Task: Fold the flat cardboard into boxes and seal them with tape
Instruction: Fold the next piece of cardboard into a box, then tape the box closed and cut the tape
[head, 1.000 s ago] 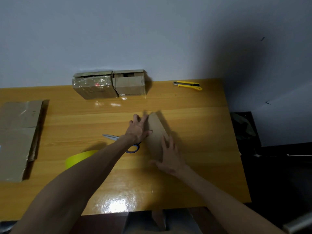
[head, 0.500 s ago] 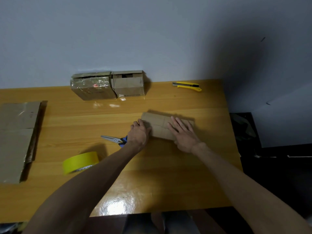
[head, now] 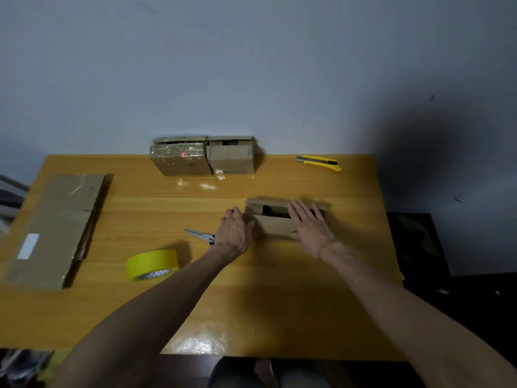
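Observation:
A small brown cardboard piece (head: 275, 224) lies on the wooden table (head: 279, 289), partly opened so a dark gap shows along its top. My left hand (head: 236, 233) touches its left end with relaxed fingers. My right hand (head: 309, 228) lies flat on its right half, fingers straight and spread. A yellow tape roll (head: 152, 264) lies on the table to the left of my left arm. A stack of flat cardboard (head: 53, 228) rests at the table's left edge.
Two folded, taped boxes (head: 204, 159) stand against the wall at the back. Scissors (head: 200, 236) lie just left of my left wrist. A yellow utility knife (head: 320, 162) lies at the back right. The table's right edge drops to a dark floor.
The cardboard piece has been turned from pointing away from me to lying crosswise, and it has started to open. Both hands have moved with it to the right.

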